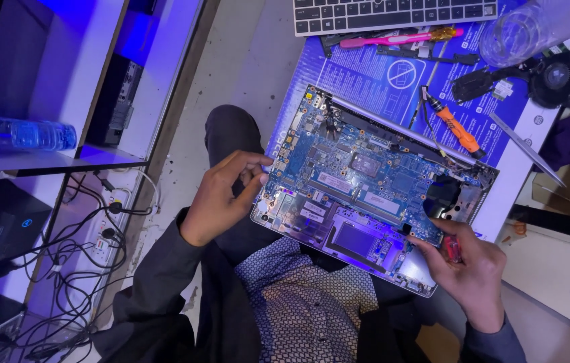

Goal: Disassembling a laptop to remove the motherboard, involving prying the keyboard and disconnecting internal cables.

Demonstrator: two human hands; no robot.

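**Open laptop balanced across a lap**

A person is sitting with an opened laptop base (372, 195) lying tilted across their knees, its far edge resting on a blue printed box (365, 70) that is serving as a work surface. The left hand (221, 195) is pinching the near left corner of the base, fingers curled narrow around the edge. The right hand (470, 269) is closing around a small red-handled screwdriver (453, 249) at the near right corner; its tip is hidden, so I cannot tell what it is touching.

What is worrying me is the perch: the base is sitting on legs and a box edge, and to my eye a shift of the knee could be sending it sliding toward the floor. The driver could also be slipping off a screw and scraping the bare green-blue circuit board, whose chips and memory sticks are lying exposed. A clear plastic bottle (534, 30) is lying on its side near the box's far right; any liquid in it would be a threat.

Textures are mixing: glossy card, matte metal frame, a round black fan (443, 195), an orange-handled tool (456, 128), a pink toothbrush (392, 40) beside a grey keyboard (392, 13).
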